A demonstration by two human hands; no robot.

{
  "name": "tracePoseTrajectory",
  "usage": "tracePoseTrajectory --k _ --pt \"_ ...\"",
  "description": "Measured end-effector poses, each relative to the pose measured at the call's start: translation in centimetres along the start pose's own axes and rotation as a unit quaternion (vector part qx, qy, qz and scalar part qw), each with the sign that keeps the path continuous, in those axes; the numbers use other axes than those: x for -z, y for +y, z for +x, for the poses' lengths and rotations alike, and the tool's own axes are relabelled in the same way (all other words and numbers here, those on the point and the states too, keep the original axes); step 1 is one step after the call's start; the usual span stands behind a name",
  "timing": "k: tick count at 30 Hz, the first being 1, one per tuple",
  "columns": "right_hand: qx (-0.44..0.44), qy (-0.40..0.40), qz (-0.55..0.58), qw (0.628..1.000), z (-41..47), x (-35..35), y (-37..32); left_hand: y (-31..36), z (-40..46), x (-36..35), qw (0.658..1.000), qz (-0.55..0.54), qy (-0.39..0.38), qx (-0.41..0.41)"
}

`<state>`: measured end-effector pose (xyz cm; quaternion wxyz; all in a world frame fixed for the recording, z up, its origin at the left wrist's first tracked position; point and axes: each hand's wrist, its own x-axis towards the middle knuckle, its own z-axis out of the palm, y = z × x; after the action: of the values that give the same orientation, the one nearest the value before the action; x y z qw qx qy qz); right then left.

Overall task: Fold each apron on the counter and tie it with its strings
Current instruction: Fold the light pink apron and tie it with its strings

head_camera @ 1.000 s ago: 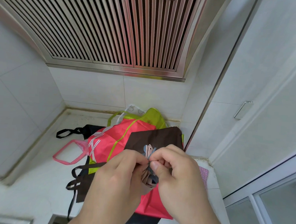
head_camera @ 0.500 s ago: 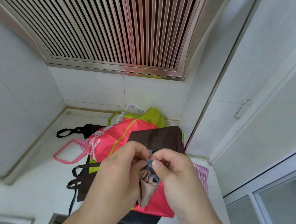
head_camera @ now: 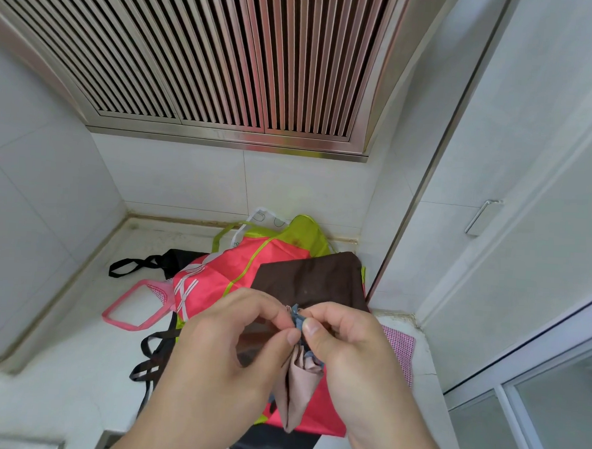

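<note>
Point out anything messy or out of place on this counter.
The aprons lie in a loose, overlapping heap with straps trailing over the counter. A pink checked cloth sticks out at the right edge.

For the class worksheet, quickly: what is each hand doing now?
Left hand: pinching the blue strings.
Right hand: pinching the same strings.

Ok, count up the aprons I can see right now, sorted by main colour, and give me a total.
Beige-pink, folded, pinched in both hands: 1
Brown: 1
Coral red with lime trim: 1
Lime green: 1
Black: 1
Pink checked: 1
White, mostly hidden: 1
Total: 7, though overlaps make some uncertain.
</note>
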<state>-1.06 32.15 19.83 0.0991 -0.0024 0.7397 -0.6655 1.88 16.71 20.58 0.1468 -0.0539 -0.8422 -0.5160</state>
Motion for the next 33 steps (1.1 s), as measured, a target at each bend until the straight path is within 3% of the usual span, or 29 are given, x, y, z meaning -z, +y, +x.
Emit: tracePoseTrajectory --k 11,18,33 --pt "0.023 0.033 -0.054 0.998 0.1 -0.2 0.1 0.7 0.3 -0.1 0.989 0.142 0.015 -0.036" --pt "0.046 0.041 -0.058 0.996 -0.3 0.1 -0.1 0.3 0.2 0.1 0.993 0.104 -0.002 -0.051" --pt "0.069 0.142 -0.045 0.986 -0.5 0.7 0.9 -0.2 -0.2 -0.1 0.998 0.055 0.011 -0.019"
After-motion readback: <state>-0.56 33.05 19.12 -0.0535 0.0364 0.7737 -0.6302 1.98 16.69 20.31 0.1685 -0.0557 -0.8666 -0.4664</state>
